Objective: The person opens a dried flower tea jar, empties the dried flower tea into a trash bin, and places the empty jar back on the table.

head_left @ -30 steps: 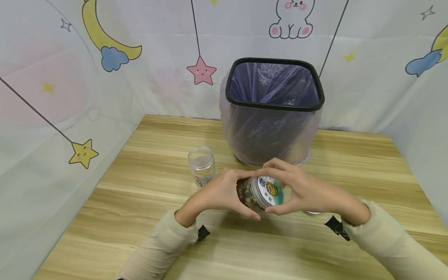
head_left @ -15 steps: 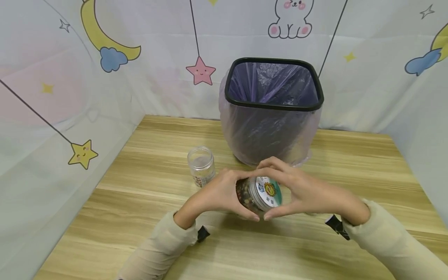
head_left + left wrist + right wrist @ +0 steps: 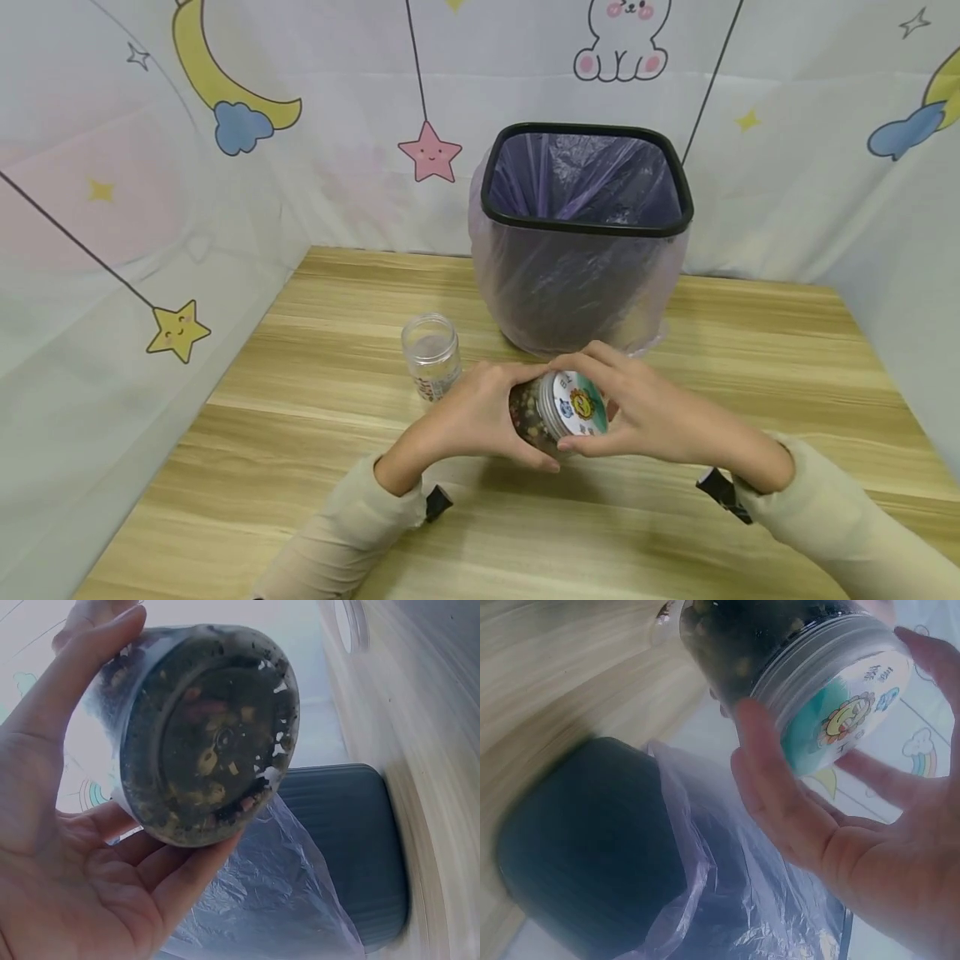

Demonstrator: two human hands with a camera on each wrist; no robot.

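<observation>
A clear jar of dark, mixed dried pieces is tilted to the right, lifted off the table. My left hand grips its body, thumb in front and fingers behind. In the left wrist view the jar's base shows pale and reddish bits inside. My right hand holds the jar's screw lid by its edge, thumb at the near side. The lid's white and green sticker, with a smiling sunflower, is plain in the right wrist view, where the right fingers lie along the rim.
An open, lidless clear jar stands left of the hands. Behind them rises a dark bin with a black rim and purple liner bag. A round white-topped object lies on the wooden table. Printed cloth walls enclose the back and sides.
The lid's sticker has turned counterclockwise as seen from the head. My right thumb came off the lid's edge half a second ago and is back on it. The left hand has barely moved.
</observation>
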